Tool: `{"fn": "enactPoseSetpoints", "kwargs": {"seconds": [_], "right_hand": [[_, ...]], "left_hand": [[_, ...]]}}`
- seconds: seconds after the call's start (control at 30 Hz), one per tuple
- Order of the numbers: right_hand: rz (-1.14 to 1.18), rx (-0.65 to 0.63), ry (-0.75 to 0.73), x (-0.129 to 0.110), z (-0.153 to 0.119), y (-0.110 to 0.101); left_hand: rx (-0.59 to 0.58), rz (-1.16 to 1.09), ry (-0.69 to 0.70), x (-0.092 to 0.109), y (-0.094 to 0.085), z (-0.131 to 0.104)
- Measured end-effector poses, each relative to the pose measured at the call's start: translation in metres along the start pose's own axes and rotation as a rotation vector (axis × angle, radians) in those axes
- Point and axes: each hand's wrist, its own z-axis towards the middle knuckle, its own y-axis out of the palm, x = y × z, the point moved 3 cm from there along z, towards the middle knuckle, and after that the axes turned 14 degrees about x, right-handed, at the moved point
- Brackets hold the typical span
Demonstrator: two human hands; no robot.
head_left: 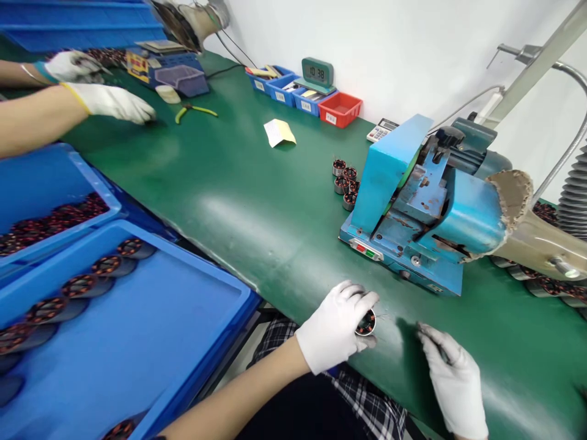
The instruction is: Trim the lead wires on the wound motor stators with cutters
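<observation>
In a white glove, my left hand (337, 327) grips a round wound motor part (365, 322) near the front edge of the green table (257, 201). Thin wire ends stick out from the part to the right. My right hand (452, 376), also gloved, is to the right of it, a short way off, its thumb and fingertips pressed together; whatever is between them is too small to make out. A blue machine (403, 220) with red and green buttons stands beyond both hands.
Several wound parts (342, 184) stand left of the machine. Blue trays (151, 318) with more parts are at the left. Another person's gloved hands (110, 102) work at the upper left, near green pliers (197, 110). Small bins (340, 109) line the wall.
</observation>
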Motion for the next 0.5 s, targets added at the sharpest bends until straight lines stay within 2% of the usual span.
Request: {"fn": "enactPoseSetpoints", "kwargs": {"seconds": [0.13,0.27,0.37,0.5], "right_hand": [[0.277,-0.282,0.032,-0.041,-0.005,0.026],[0.317,-0.542,0.178,-0.057,0.0,0.049],[0.252,-0.534,0.219,-0.05,0.002,0.053],[0.05,-0.36,0.209,-0.041,0.001,0.05]], "left_hand": [[0.078,-0.055,0.113,0.014,-0.011,0.005],[-0.088,-0.164,0.044,0.013,0.0,0.007],[-0.172,-0.183,-0.011,0.009,0.006,0.007],[-0.159,-0.156,-0.014,0.007,0.005,0.004]]}}
